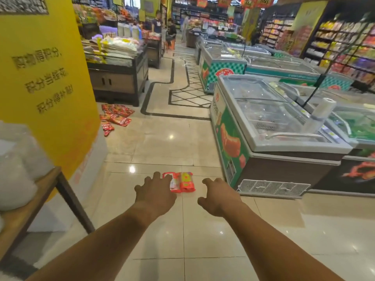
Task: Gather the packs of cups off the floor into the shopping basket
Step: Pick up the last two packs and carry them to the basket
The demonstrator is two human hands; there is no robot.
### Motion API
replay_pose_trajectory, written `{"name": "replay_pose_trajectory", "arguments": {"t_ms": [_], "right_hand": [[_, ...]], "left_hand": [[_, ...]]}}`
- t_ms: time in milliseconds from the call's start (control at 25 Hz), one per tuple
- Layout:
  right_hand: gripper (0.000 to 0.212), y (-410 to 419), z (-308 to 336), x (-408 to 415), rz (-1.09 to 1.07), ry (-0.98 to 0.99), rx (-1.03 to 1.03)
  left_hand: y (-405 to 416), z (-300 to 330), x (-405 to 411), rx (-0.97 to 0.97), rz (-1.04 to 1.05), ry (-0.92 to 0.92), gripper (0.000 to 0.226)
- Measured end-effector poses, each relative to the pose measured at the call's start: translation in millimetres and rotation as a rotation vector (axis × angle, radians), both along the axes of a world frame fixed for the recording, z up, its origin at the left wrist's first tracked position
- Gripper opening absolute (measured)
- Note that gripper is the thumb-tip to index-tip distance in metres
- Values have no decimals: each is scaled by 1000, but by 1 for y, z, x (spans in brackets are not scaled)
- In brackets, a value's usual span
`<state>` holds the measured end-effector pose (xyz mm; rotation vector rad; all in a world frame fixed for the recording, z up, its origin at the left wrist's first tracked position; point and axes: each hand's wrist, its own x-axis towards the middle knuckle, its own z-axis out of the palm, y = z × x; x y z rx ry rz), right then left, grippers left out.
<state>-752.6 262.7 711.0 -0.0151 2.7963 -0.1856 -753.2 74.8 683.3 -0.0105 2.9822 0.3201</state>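
Packs of cups, two red and orange plastic-wrapped sleeves, lie side by side and touching on the glossy beige tiled floor, just ahead of our outstretched arms and near the foot of the green-fronted glass-topped chest freezer. Their long axes run away from us, parallel to each other. Our left hand is the nearer one: in this view its fingertips overlap the left pack's edge, though we cannot tell whether they touch it. Our right hand hovers apart, to the right of the pair. Both hands are spread with fingers curled, each grip open and holding nothing. The left pack shows a whitish label panel, the right one a yellow panel; the print is too blurred to read. We judge the reach is about to close on the pair from both sides. No shopping basket shows anywhere in view.
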Motion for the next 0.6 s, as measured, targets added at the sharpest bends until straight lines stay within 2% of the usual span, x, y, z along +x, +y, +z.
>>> {"name": "replay_pose_trajectory", "arguments": {"t_ms": [280, 440, 600], "right_hand": [[55, -10, -59, -220, 91, -114, -9], [47, -9, -106, -344, 139, -212, 66], [40, -12, -173, -462, 123, -308, 86]], "left_hand": [[-1, -54, -208, 8, 46, -76, 60], [-5, -95, -324, -31, 62, -164, 58], [-9, -160, -435, -56, 38, -245, 58]]}}
